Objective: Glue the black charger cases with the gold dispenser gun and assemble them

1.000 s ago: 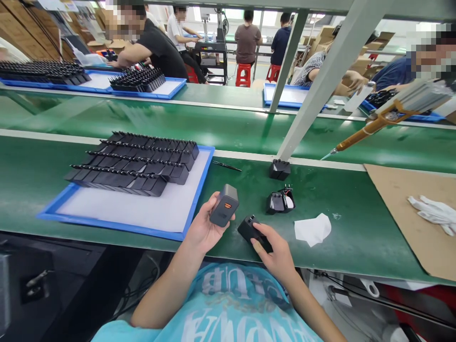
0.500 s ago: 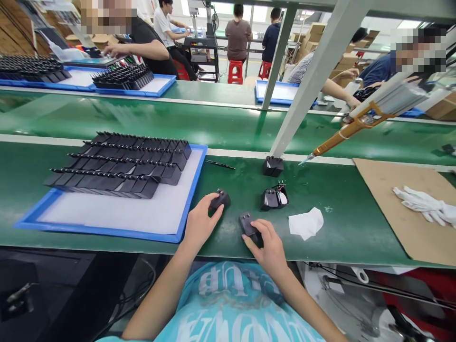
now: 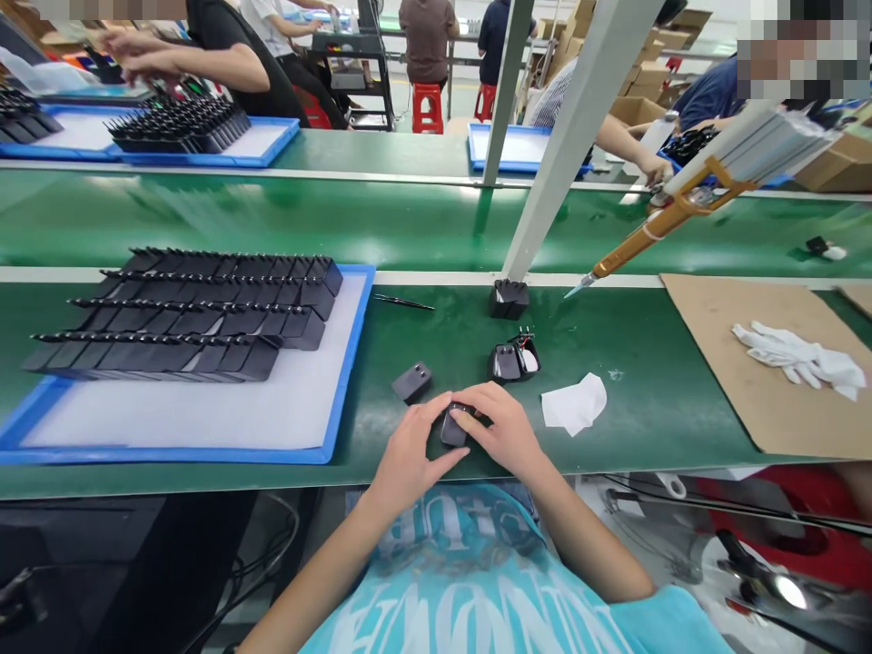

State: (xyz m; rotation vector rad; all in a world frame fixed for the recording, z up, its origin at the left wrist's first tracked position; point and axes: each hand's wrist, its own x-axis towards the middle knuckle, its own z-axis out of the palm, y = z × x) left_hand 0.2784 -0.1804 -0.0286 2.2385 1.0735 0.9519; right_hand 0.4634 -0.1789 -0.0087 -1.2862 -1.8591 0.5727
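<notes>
Near the bench's front edge, my left hand [image 3: 407, 459] and my right hand [image 3: 502, 429] meet around a small black power adapter case [image 3: 453, 431]. The left fingers and thumb curve about its left side, while the right thumb presses on its top. The fingers partly hide the case. Just beyond my left hand lies another black adapter [image 3: 412, 382], untouched, with contacts on its end. Past my right hand stand a pair of black cases [image 3: 508, 362], one open with wires and a white part inside. More black cases [image 3: 509, 300] stand farther back.
To the left, a blue-rimmed tray [image 3: 351, 363] holds rows of black adapters [image 3: 197, 313]. Black tweezers [image 3: 404, 302], white paper [image 3: 576, 404], and white gloves [image 3: 797, 356] on cardboard [image 3: 715, 363] lie about. A glue gun [image 3: 640, 241] hangs beside a slanted post [image 3: 559, 145]. Co-workers sit opposite.
My left hand has let go of its adapter, now left on the bench, and moved right to join my right hand at the other case. The view has shifted.
</notes>
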